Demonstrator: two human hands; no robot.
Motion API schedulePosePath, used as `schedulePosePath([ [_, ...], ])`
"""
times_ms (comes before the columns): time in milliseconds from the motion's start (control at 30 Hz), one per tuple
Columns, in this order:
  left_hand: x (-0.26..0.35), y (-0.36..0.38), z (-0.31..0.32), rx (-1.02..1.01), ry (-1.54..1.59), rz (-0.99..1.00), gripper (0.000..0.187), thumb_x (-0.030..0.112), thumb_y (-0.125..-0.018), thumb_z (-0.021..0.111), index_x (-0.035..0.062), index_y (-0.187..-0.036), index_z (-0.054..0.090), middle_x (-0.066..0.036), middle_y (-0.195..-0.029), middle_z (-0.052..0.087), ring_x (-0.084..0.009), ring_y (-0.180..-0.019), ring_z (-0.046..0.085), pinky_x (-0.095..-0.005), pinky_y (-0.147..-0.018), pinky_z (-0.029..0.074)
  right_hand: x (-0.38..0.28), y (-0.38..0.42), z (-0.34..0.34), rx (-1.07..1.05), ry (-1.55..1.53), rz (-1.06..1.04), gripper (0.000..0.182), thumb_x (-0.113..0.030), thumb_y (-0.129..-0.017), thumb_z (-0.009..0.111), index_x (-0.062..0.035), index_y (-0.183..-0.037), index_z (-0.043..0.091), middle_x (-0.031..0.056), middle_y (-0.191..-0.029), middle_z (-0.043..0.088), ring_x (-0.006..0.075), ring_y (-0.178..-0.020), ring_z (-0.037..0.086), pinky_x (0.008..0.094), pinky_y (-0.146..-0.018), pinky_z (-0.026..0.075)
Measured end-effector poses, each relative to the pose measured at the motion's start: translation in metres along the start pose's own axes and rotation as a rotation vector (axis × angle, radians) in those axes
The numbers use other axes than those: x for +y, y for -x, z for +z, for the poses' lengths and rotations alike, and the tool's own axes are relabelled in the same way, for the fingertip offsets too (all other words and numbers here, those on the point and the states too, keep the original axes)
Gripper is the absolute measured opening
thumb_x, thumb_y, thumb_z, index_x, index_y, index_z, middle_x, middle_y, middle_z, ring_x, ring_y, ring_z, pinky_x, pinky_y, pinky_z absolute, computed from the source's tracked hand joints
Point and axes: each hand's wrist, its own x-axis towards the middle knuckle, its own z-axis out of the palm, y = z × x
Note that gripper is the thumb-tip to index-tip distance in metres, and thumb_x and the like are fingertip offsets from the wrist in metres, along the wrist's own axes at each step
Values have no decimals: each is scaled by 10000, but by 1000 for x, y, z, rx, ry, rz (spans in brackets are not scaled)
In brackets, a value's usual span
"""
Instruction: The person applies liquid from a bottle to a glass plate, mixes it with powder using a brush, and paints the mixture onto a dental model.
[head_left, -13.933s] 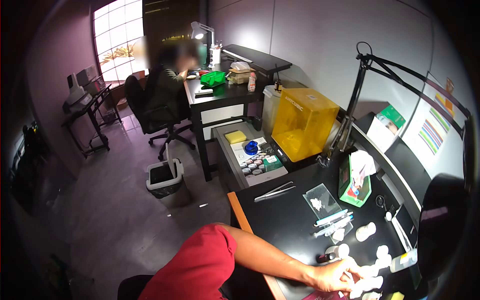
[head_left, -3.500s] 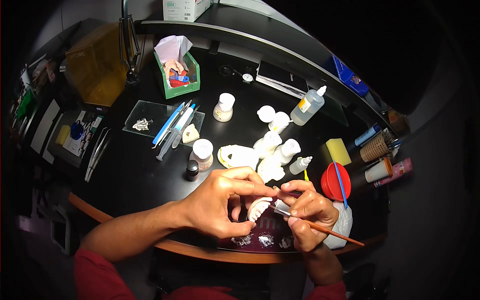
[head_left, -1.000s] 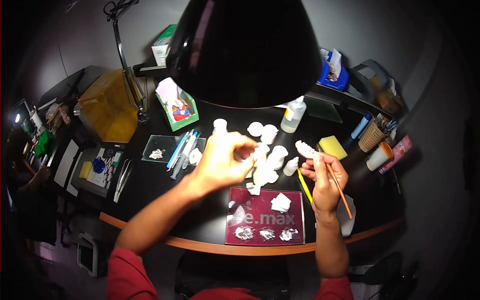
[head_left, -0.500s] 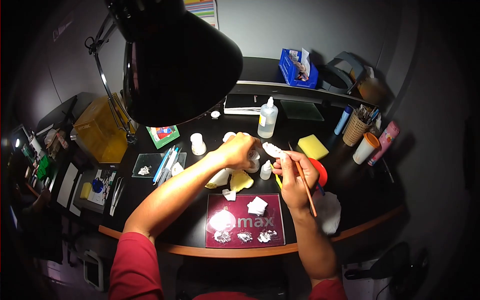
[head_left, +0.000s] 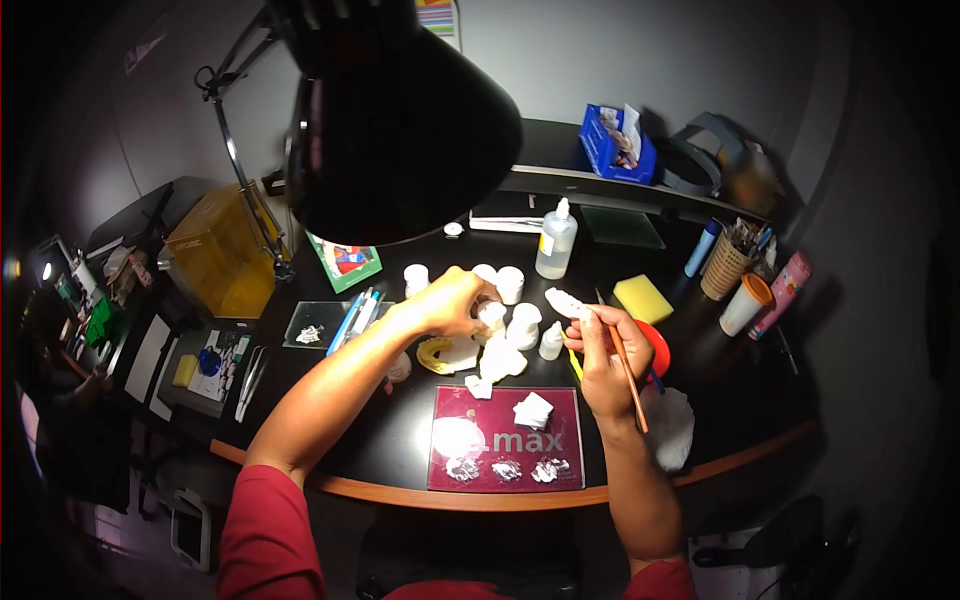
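Note:
My left hand (head_left: pixel 455 302) reaches among several small white jars. Its fingers are curled round one white jar (head_left: pixel 490 316); the thumb side is partly hidden. Close by stand another white jar (head_left: pixel 523 328) and one farther back (head_left: pixel 510 284). My right hand (head_left: pixel 612 352) is closed on a thin brown-handled brush (head_left: pixel 630 382), which slants down past the palm. The same fingers pinch a small whitish piece, like a dental model (head_left: pixel 567 303). A small dropper bottle (head_left: pixel 551 341) stands between my hands.
A dark red slab (head_left: pixel 505 478) with white paste lies in front. A black lamp (head_left: pixel 410 130) hangs overhead. A clear squeeze bottle (head_left: pixel 555 245), yellow sponge (head_left: pixel 643 298), red dish (head_left: pixel 655 350) and brush holder (head_left: pixel 727 270) stand around.
My left hand has moved left among the jars, uncovering those to its right. My right hand keeps the brush and whitish piece. The whole view has shifted slightly.

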Motion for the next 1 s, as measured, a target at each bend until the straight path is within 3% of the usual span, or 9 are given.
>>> schedulePosePath([
  [167, 0, 33, -42, 285, 221, -8, 476, 197, -793, 863, -8, -1201, 727, -178, -1075, 774, -263, -1024, 743, -362, -917, 580, 6, 2, -1, 16, -6, 70, 114, -30, -1042, 613, 60, -1076, 674, 100, -874, 711, 133, -744, 699, 270, -687, 613],
  [200, 21, 59, -66, 331, 344, -161, 455, 209, -782, 868, -3, -1158, 725, -150, -1100, 759, -207, -1016, 720, -354, -894, 572, 9, 3, -2, 9, 13, 75, 131, -52, -1050, 611, 55, -1097, 671, 111, -894, 713, 137, -746, 705, 265, -683, 617],
  [333, -8, 151, -132, 594, 135, -90, 420, 158, -779, 849, -14, -1138, 715, -98, -1032, 727, -146, -945, 699, -297, -871, 560, 15, 4, -5, -11, 54, 93, 136, -49, -1053, 603, 59, -1103, 669, 112, -908, 712, 130, -763, 700, 275, -687, 621],
  [367, -36, 176, -135, 739, 67, 50, 400, 132, -782, 839, -16, -1133, 715, -85, -1007, 726, -138, -937, 696, -283, -860, 559, 15, 4, -5, -24, 70, 62, 138, -46, -1054, 598, 60, -1108, 668, 111, -909, 711, 130, -771, 700, 269, -687, 620],
  [500, -66, 253, -142, 857, 248, -133, 311, 75, -777, 833, -22, -1058, 744, -89, -980, 761, -150, -926, 742, -311, -877, 596, -1, 5, 3, -18, 97, 91, 145, -45, -1051, 590, 62, -1112, 666, 109, -917, 712, 146, -776, 714, 270, -699, 627],
  [633, -61, 324, -145, 837, 51, -399, 305, 77, -775, 855, -20, -1045, 754, -84, -942, 777, -130, -878, 745, -298, -806, 599, 15, 8, -5, 36, 113, 35, 195, -79, -1054, 597, 64, -1179, 645, 144, -985, 709, 161, -808, 723, 258, -709, 629],
  [733, -121, 415, -165, 946, -110, -636, 297, 112, -756, 886, 2, -1009, 775, -69, -864, 783, -109, -802, 741, -283, -744, 585, 24, 7, -21, 24, 169, 98, 208, -99, -1063, 594, 46, -1202, 647, 149, -1034, 703, 164, -851, 720, 261, -742, 622],
  [800, -146, 481, -173, 994, -382, -823, 360, 195, -737, 913, 20, -1023, 783, -85, -903, 796, -141, -783, 749, -303, -759, 591, 32, -1, -28, 21, 187, 113, 214, -108, -1074, 577, 40, -1212, 648, 142, -1028, 701, 164, -869, 708, 264, -766, 615],
  [1000, -228, 639, -174, 1056, -499, -1045, 424, 205, -723, 909, 39, -1095, 789, -106, -966, 802, -188, -892, 777, -330, -831, 603, 77, -25, -90, 10, 167, 146, 266, -194, -1092, 596, -5, -1274, 645, 77, -1069, 660, 133, -969, 649, 249, -866, 561],
])
